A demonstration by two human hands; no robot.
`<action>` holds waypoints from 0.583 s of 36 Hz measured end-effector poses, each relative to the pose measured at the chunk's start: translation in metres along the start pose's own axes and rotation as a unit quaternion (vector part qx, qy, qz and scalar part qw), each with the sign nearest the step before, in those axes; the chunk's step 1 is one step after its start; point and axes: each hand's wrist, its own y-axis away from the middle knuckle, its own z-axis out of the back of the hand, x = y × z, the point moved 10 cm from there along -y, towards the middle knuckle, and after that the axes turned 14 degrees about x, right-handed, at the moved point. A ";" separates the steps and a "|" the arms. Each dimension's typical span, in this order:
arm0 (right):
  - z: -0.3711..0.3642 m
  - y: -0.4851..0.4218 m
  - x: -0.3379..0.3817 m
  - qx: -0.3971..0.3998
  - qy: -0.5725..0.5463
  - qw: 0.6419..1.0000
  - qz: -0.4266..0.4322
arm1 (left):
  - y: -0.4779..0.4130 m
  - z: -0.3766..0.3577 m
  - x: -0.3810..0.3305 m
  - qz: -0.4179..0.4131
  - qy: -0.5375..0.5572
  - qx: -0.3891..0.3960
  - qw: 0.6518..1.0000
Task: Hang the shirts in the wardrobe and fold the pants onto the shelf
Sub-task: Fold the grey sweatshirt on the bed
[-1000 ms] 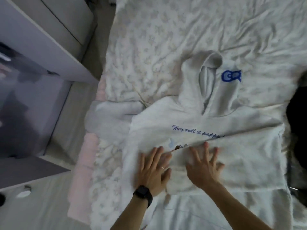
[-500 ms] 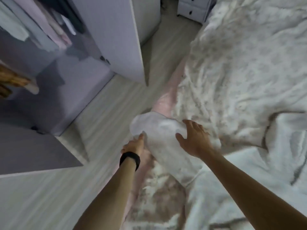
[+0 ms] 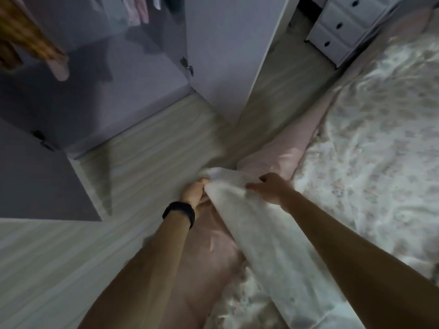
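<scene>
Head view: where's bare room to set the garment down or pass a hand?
Free: floor strip between wardrobe door and pink bed edge; bedspread beyond the right hand. Crowded: the bed edge where left hand and right hand grip the white garment; hanging clothes at the wardrobe's upper left.

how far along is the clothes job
Done: some clothes hang in the open wardrobe. In hand: the left hand and right hand grip one end of a white top at the bed edge. Left: that top is on no hanger and not in the wardrobe yet. No pants show here, so folding can't be judged.
</scene>
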 end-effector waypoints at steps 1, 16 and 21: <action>0.004 0.000 0.009 -0.010 -0.007 1.000 0.019 | 0.001 -0.001 -0.010 -0.018 0.018 0.005 1.000; 0.116 0.153 0.029 -0.125 -0.305 0.926 0.184 | 0.142 -0.152 -0.156 -0.224 -0.068 0.140 0.962; 0.127 0.257 -0.074 -0.131 -0.526 0.820 0.182 | 0.223 -0.295 -0.096 -0.313 -0.376 0.252 0.835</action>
